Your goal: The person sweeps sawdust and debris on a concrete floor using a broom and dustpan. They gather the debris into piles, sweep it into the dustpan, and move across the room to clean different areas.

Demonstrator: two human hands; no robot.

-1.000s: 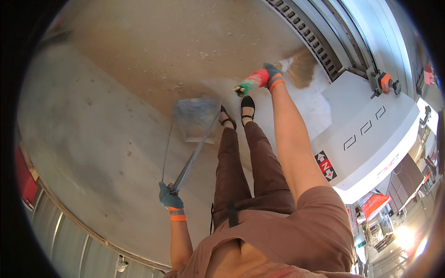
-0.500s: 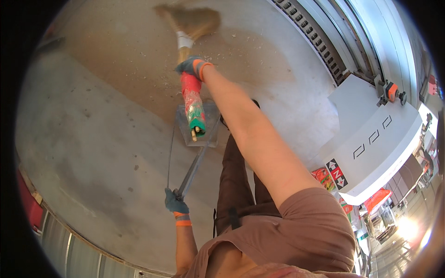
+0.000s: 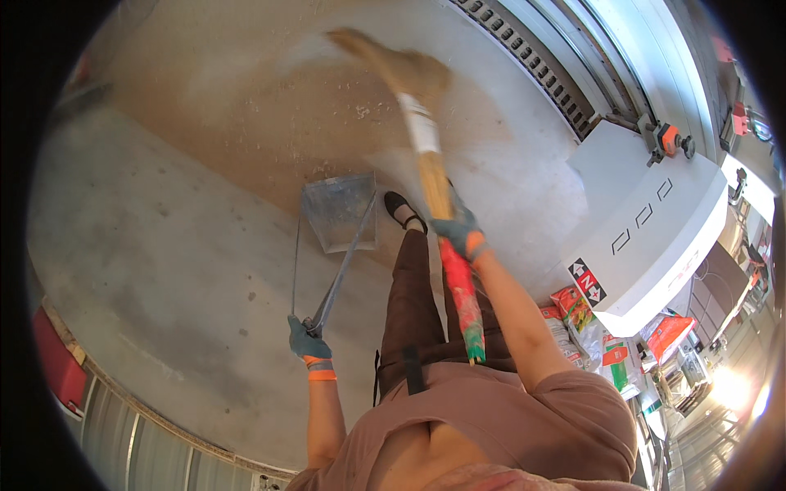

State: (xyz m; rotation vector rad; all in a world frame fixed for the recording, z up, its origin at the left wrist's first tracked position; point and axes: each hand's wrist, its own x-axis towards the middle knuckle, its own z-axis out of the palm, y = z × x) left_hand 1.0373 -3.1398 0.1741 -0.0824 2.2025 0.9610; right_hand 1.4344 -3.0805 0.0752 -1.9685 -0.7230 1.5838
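Note:
A straw broom (image 3: 435,184) with a red and green wrapped handle end slants across the upper middle. My right hand (image 3: 458,222), in a grey-green glove with an orange cuff, is closed around its handle. The broom's bristles, blurred by motion, are over the dusty floor ahead. My left hand (image 3: 309,339), gloved alike, is closed on the top of the long handle of a metal dustpan (image 3: 340,214). The pan rests on the floor before my feet, its wide edge toward the dust. Brown dust (image 3: 237,139) with pale bits lies beyond it.
To the right stands a large white machine housing (image 3: 655,229) with an orange-and-black knob (image 3: 670,141). A slotted dark track (image 3: 532,65) runs along the floor's far right. Colourful packages (image 3: 573,307) lie below the housing. A red object (image 3: 57,364) is at the left edge.
My right hand has drawn the broom back and to the right, nearer my body, uncovering the dustpan. My left hand and the dustpan have shifted only slightly in the picture.

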